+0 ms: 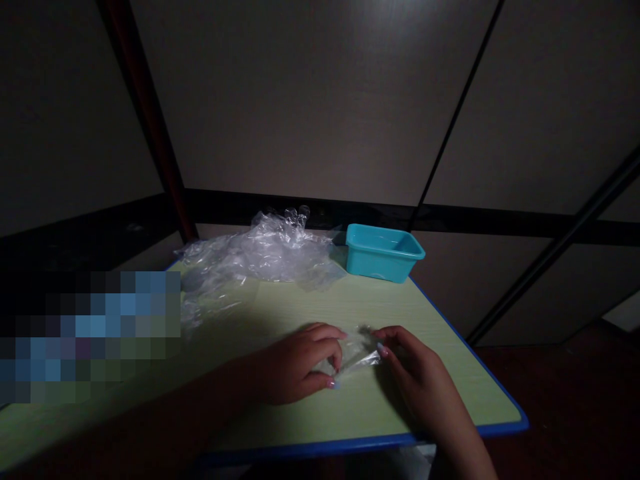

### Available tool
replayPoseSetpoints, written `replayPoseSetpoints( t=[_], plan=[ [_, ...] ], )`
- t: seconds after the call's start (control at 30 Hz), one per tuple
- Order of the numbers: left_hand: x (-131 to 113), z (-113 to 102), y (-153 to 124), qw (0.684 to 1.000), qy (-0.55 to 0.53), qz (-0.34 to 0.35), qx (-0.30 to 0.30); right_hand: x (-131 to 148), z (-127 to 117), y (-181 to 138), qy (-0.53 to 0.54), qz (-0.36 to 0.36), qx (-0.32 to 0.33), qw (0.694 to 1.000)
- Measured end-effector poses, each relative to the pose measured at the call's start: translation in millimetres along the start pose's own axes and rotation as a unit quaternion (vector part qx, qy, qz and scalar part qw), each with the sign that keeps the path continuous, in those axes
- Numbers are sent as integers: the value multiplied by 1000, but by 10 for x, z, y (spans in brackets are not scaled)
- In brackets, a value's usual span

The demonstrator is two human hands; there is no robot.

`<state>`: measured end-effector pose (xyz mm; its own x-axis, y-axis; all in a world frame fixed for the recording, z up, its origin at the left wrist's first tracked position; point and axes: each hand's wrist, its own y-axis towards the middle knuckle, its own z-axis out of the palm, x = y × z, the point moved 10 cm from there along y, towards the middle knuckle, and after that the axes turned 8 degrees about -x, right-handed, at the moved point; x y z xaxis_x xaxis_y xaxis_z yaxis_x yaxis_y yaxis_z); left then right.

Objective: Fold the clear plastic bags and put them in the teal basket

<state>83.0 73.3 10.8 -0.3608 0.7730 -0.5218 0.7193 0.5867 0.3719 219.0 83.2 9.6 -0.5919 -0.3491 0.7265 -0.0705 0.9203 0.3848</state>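
A small piece of clear plastic bag (356, 352) lies low over the near part of the table, between my two hands. Curled over its left end, my left hand (303, 363) has its fingers bent onto the film, with the thumb lower down near the tabletop. My right hand (420, 373) pinches the right end between thumb and fingers. The film is crinkled and catches light along its lower edge. Part of it is hidden beneath the left fingers.
A loose heap of clear plastic bags (275, 250) covers the table's back left. Right of it stands a turquoise plastic basin (383, 257). The pale green table (300, 427) has a blue edge. Dark panelled walls rise behind, and a blurred-out patch hides the left side.
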Motion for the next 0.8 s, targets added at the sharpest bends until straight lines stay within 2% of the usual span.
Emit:
replayPoseSetpoints(
  t=[0.23, 0.6, 0.7, 0.8],
  plan=[
    [1, 16, 11, 999, 33, -1, 21, -54, -4, 67, -148, 0, -44, 988],
    [-12, 90, -24, 997, 63, 30, 42, -102, -75, 63, -281, -4, -63, 958],
    [-36, 68, -23, 997, 55, 32, 40, 5, -116, -36, -300, -21, -63, 952],
    [-76, 51, -22, 997, 53, 48, 33, 252, 28, -226, -274, -90, -4, 958]
  ],
)
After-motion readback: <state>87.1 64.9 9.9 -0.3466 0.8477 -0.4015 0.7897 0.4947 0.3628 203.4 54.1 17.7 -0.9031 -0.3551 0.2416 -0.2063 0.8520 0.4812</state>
